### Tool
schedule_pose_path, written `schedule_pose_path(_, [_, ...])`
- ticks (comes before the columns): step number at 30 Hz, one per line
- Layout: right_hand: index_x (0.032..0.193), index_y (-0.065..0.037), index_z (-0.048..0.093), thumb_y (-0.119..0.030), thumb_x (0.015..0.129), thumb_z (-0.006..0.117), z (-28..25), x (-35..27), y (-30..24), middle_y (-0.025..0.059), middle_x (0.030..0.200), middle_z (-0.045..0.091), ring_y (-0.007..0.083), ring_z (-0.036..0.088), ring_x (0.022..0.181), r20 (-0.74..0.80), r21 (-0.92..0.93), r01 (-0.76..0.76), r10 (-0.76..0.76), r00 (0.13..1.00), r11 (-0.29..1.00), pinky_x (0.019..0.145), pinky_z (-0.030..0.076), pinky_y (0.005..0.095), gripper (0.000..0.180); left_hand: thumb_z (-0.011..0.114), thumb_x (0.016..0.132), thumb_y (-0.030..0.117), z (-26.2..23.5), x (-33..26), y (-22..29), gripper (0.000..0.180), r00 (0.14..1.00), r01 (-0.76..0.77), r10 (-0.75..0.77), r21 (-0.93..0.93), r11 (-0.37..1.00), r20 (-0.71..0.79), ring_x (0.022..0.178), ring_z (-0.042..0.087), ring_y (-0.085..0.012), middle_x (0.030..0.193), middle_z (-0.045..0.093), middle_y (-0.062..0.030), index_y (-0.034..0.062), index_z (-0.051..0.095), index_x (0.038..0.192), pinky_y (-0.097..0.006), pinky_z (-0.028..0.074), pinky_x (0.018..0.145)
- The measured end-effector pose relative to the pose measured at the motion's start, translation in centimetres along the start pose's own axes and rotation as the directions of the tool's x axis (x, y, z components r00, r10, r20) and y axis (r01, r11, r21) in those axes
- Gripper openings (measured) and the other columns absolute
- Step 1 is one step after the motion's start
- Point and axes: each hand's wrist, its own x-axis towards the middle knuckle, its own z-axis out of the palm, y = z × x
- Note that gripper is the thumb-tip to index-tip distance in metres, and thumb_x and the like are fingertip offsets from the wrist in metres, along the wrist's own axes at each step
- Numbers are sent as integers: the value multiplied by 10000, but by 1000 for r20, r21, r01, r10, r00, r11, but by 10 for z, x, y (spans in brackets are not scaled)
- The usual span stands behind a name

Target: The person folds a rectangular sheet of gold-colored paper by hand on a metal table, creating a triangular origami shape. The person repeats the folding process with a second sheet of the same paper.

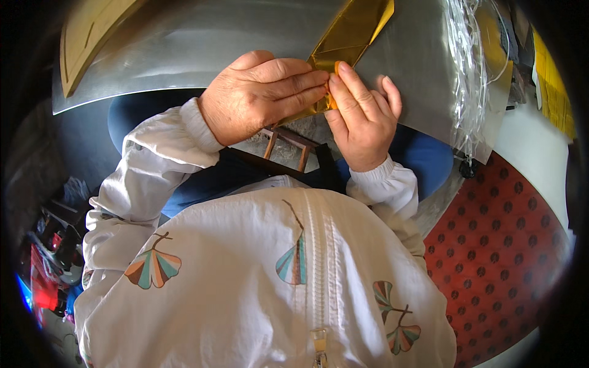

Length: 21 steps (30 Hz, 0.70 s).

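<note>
A shiny gold foil strip (pixel 346 34), creased and folded, slants from the far edge of the view down to the near edge of the metal table. My left hand (pixel 254 95) comes at it from the left, fingers pressed together on its lower end. From the right, my right hand (pixel 363 119) grips the same end, its fingertips meeting those of the left. A small fold of orange-gold shows between the fingertips. The thumb of my left hand is hidden, and so is the underside of the foil.
The grey metal tabletop (pixel 178 55) curves across the view, with a wooden board (pixel 95 43) at far left. Clear plastic strands (pixel 463 73) hang over its right side; a yellow fringe (pixel 552 89) is beyond. Red patterned material (pixel 491 245) lies lower right, mixed clutter (pixel 58 245) lower left.
</note>
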Motion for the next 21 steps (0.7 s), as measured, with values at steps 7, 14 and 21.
schedule_pose_path(7, [907, -94, 733, -84, 754, 724, -30, 48, 14, -4, 1063, 709, 164, 582, 686, -107, -65, 183, -189, 976, 981, 753, 457, 334, 154, 724, 718, 211, -2, 37, 8, 368, 977, 72, -55, 72, 995, -206, 978, 623, -160, 1072, 714, -8, 96, 708, 1067, -278, 446, 722])
schedule_pose_path(14, [955, -125, 734, -147, 814, 652, -45, 44, 7, -27, 1135, 703, 108, 506, 683, -84, -262, 258, -288, 954, 930, 909, 416, 336, 164, 688, 702, 186, -14, 33, 15, 375, 977, 9, 57, 304, 953, -206, 960, 611, -124, 1080, 716, 1, 114, 714, 1069, -249, 379, 658])
schedule_pose_path(21, [1039, -89, 706, -156, 787, 714, -13, 5, 18, 11, 1224, 667, 165, 608, 781, 96, 48, 22, -26, 995, 999, 973, 408, 395, 261, 746, 684, 110, 13, 13, 16, 454, 966, 219, -236, -145, 965, -107, 1007, 614, -200, 1103, 709, -39, 72, 685, 1132, -295, 475, 799])
